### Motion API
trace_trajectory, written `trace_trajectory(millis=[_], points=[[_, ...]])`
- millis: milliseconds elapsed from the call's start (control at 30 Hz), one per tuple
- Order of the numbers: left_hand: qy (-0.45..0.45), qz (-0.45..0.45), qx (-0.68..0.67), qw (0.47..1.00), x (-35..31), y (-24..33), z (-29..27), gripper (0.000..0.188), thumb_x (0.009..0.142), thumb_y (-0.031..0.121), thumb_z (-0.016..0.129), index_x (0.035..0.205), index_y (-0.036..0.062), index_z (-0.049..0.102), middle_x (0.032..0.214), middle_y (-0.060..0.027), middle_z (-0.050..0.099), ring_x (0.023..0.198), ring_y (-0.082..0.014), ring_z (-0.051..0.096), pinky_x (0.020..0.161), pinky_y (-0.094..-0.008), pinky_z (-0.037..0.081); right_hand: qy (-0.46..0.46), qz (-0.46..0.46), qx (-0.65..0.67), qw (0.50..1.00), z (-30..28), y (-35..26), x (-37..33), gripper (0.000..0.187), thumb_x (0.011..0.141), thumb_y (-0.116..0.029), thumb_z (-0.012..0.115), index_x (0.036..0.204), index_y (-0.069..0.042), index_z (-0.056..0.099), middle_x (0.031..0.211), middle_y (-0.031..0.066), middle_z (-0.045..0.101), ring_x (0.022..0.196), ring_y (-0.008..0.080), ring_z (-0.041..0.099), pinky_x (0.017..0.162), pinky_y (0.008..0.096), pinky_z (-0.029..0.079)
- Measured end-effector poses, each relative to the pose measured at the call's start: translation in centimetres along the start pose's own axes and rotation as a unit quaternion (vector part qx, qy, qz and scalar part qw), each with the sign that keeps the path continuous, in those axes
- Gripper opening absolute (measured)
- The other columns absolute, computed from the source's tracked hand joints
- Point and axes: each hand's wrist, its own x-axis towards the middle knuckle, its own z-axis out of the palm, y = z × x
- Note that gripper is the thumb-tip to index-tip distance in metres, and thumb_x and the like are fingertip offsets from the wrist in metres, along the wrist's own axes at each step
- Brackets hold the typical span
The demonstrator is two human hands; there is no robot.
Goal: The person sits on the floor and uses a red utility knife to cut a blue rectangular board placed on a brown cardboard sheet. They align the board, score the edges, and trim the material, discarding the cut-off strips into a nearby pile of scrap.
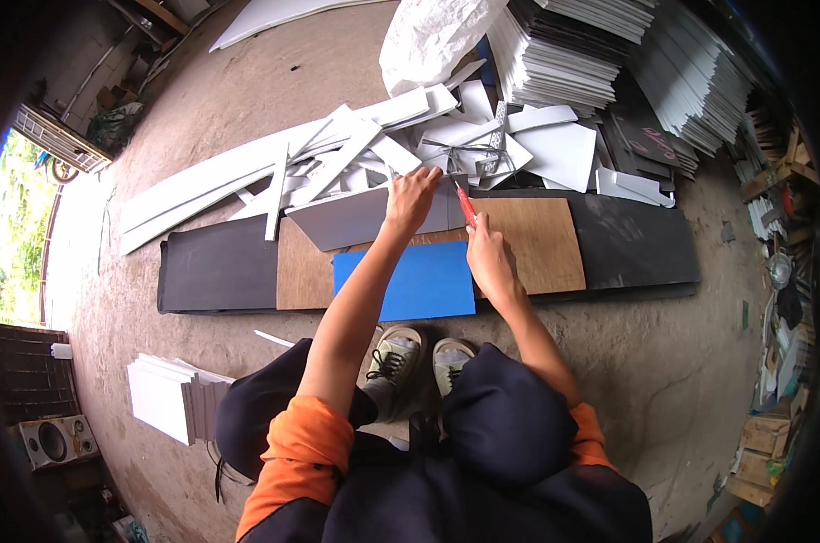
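My left hand [414, 201] is closed at the far edge of a grey sheet [347, 220], which looks tilted up from the board beneath it. In my right hand [490, 256] is a red utility knife [465, 205], its tip up by the sheet's far right part, close to my left fingers. Nearer to me, a blue rectangular sheet [405, 282] lies partly over a brown wooden board [544, 242]. That board rests on long black sheets [641, 242] on the floor. Whether the blade touches the grey sheet is too small to tell.
White strips and offcuts [338, 154] are heaped just beyond the boards. A white plastic bag [433, 45] and tall stacks of white sheets [564, 63] stand at the back. White cut pieces [170, 394] are stacked to my left; wooden clutter [767, 434] lines the right.
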Motion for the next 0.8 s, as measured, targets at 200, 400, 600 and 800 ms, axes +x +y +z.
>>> trace_trajectory(millis=[200, 400, 600, 800], points=[[0.019, 0.024, 0.013, 0.999, -0.5, 0.6, -0.2, 0.012, 0.081, 0.020, 0.053, 0.090, 0.0132, 0.050, 0.072, -0.0021, 0.054, 0.069, -0.0192, 0.060, 0.057, -0.0335, 0.047, -0.049, 0.011, -0.025, 0.998, -0.6, -0.2, 1.8, 0.020, 0.087, -0.015, 0.042, 0.095, 0.004, 0.042, 0.071, 0.0248, 0.059, 0.070, 0.0407, 0.060, 0.060, 0.0454, 0.049], [0.030, 0.006, 0.009, 0.999, -0.6, 0.7, -0.3, 0.013, 0.080, 0.019, 0.054, 0.091, 0.0131, 0.051, 0.074, -0.0025, 0.056, 0.071, -0.0204, 0.061, 0.057, -0.0341, 0.048, -0.064, 0.025, -0.038, 0.997, 0.3, -0.1, 1.2, 0.023, 0.087, -0.014, 0.041, 0.101, 0.005, 0.042, 0.073, 0.0248, 0.060, 0.071, 0.0382, 0.061, 0.060, 0.0444, 0.051], [0.012, 0.022, 0.013, 1.000, -0.2, 0.1, -0.3, 0.013, 0.080, 0.018, 0.054, 0.092, 0.0130, 0.051, 0.074, -0.0026, 0.055, 0.069, -0.0206, 0.060, 0.056, -0.0337, 0.048, -0.057, 0.037, -0.051, 0.996, 0.5, -0.1, 0.6, 0.021, 0.085, -0.010, 0.041, 0.099, 0.005, 0.043, 0.076, 0.0247, 0.060, 0.073, 0.0376, 0.061, 0.061, 0.0436, 0.051], [0.022, 0.038, 0.013, 0.999, -0.3, 0.7, -0.1, 0.012, 0.080, 0.019, 0.053, 0.091, 0.0131, 0.051, 0.073, -0.0026, 0.054, 0.067, -0.0194, 0.060, 0.055, -0.0336, 0.048, -0.070, 0.050, -0.044, 0.995, 2.2, 1.2, 2.5, 0.020, 0.081, -0.006, 0.041, 0.097, 0.006, 0.045, 0.080, 0.0258, 0.060, 0.076, 0.0388, 0.061, 0.063, 0.0443, 0.051]])
